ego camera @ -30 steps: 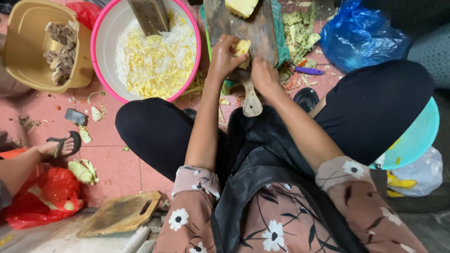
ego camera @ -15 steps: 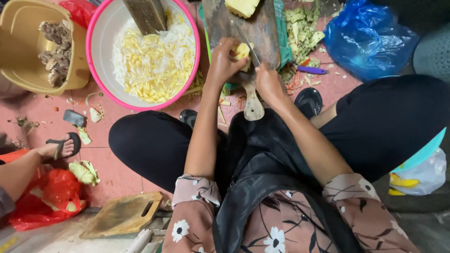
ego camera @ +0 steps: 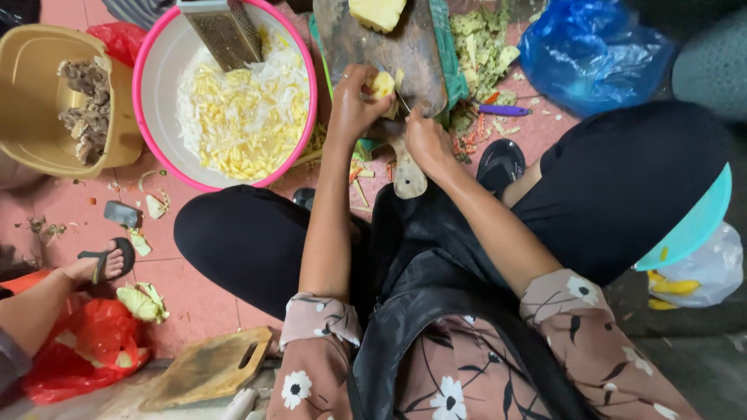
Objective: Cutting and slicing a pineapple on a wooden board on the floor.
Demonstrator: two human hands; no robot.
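Note:
My left hand (ego camera: 352,105) grips a small yellow fruit piece (ego camera: 382,83) on the near end of a dark wooden cutting board (ego camera: 366,47). My right hand (ego camera: 424,140) holds a knife whose thin blade (ego camera: 402,101) touches that piece. A larger yellow chunk (ego camera: 377,12) lies at the board's far end. To the left stands a pink-rimmed white basin (ego camera: 159,148) full of yellow and white shreds (ego camera: 241,109), with a metal grater (ego camera: 222,31) leaning in it.
A tan tub (ego camera: 31,117) with brown scraps sits far left. Green peelings (ego camera: 482,43), a blue plastic bag (ego camera: 591,50) and a purple peeler (ego camera: 504,110) lie to the right. Another person's sandalled foot (ego camera: 101,263), a red bag (ego camera: 85,350) and a second board (ego camera: 210,365) are near left.
The view has shifted slightly. Both hands stay at the fruit piece on the board, the knife still working against it.

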